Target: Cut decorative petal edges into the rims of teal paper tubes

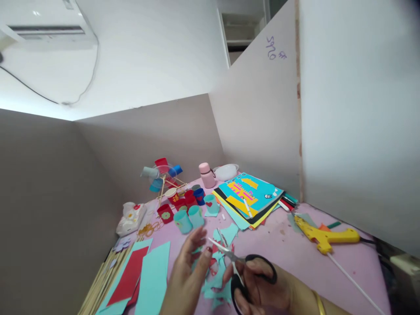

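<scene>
Black-handled scissors (241, 261) are held in my right hand (262, 284), fingers through the loops, blades parted and pointing up-left. Close to the blade tips is my left hand (190, 271), its fingers curled and thumb raised; whether a small piece sits between them I cannot make out. Under both hands lie turquoise and red paper scraps (218, 284). Just beyond stand turquoise cups (183, 222), one with a red heart, beside red cups (165, 214) and a blue cup (199, 196).
Turquoise sheets (152, 280), a red sheet (128, 275) and wooden sticks (101, 280) lie left. A yellow glue gun (328, 236) rests right, near markers (287, 204). Behind are a colourful pad (249, 194), a pink bottle (207, 176), a cup wheel (162, 175) and a tissue pack (131, 219).
</scene>
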Action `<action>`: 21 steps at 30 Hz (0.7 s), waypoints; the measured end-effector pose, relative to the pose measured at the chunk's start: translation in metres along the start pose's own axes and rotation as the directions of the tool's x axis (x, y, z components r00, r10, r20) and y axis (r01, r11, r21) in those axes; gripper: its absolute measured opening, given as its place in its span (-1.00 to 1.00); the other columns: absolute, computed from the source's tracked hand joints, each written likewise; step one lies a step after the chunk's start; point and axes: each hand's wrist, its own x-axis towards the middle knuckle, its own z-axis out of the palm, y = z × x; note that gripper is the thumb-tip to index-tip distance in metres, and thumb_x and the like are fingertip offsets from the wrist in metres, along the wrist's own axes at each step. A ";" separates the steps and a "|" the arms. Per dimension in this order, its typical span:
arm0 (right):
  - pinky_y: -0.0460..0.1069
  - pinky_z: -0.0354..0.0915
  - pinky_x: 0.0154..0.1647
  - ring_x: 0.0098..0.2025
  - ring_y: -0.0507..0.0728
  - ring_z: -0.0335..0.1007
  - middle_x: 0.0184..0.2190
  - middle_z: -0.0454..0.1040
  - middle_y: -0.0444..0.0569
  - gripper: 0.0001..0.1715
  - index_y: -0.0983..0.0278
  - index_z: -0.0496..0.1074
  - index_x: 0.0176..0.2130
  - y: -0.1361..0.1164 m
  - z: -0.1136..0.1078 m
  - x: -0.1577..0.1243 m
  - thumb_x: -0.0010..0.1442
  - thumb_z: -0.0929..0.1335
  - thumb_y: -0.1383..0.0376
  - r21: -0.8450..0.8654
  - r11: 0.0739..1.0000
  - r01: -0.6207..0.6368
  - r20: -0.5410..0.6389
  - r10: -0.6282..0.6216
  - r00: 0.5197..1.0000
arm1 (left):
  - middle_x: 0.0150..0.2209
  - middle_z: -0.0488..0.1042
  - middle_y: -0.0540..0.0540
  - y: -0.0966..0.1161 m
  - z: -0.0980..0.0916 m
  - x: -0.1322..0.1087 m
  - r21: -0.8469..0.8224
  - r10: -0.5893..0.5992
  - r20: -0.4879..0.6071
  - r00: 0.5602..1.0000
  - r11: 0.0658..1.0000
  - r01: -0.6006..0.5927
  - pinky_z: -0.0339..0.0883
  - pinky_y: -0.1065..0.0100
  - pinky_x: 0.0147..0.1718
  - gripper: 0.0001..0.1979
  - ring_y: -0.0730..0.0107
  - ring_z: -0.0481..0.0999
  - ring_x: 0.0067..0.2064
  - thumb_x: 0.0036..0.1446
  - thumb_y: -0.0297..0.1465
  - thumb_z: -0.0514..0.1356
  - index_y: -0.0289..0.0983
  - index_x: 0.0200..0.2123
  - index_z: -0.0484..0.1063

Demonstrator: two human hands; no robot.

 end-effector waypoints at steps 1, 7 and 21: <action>-0.21 0.12 -0.72 -0.66 -0.06 0.32 -0.53 0.51 -0.04 -0.33 0.42 0.48 -0.16 0.001 0.000 -0.001 0.01 0.34 -0.10 0.004 1.000 -0.001 0.027 0.001 1.000 | 0.12 0.41 -0.24 0.001 0.009 -0.002 -0.098 -0.063 0.038 0.997 0.993 0.066 0.28 0.19 -0.04 -0.38 0.06 0.36 0.11 -0.03 -0.05 0.23 -0.22 0.06 0.32; -0.23 0.10 -0.78 -0.73 -0.08 0.26 -0.58 0.50 -0.04 -0.40 0.45 0.50 -0.21 -0.003 -0.002 -0.002 -0.03 0.39 -0.02 -0.038 0.999 0.038 0.106 -0.034 0.994 | -0.48 0.55 -0.01 0.009 0.029 0.001 -0.327 -0.161 0.138 0.977 0.924 0.198 0.23 0.43 -0.52 -0.57 0.48 0.44 -0.56 -0.08 -0.28 0.35 -0.29 -0.11 0.44; -0.19 0.12 -0.77 -0.71 -0.02 0.35 -0.58 0.53 0.00 -0.38 0.49 0.47 -0.16 -0.011 -0.009 -0.010 0.02 0.35 0.00 0.027 0.996 0.091 0.184 -0.094 0.978 | -0.17 0.57 -0.13 0.008 0.031 0.016 -0.494 -0.236 0.110 0.966 0.830 0.259 0.40 0.45 -0.28 -0.68 0.43 0.53 -0.25 -0.02 -0.26 0.32 -0.29 -0.19 0.53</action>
